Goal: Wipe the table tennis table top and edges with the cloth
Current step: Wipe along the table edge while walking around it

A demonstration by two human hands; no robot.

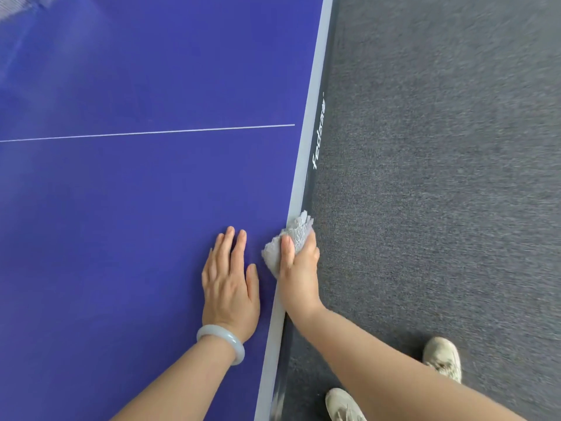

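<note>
The blue table tennis table top [136, 192] fills the left of the head view, with a pale border stripe [306, 141] and a dark side edge [317, 153] running up its right side. My right hand [299, 275] grips a grey textured cloth [296, 230] wrapped over that edge, thumb on top, fingers hidden down the side. My left hand [229, 284] rests flat on the blue top just left of the cloth, fingers straight, a pale bangle on the wrist.
Dark grey carpet [440, 177] covers the floor to the right of the table. My two light shoes [443, 357] stand on it near the bottom right. A thin white centre line [151, 133] crosses the table top.
</note>
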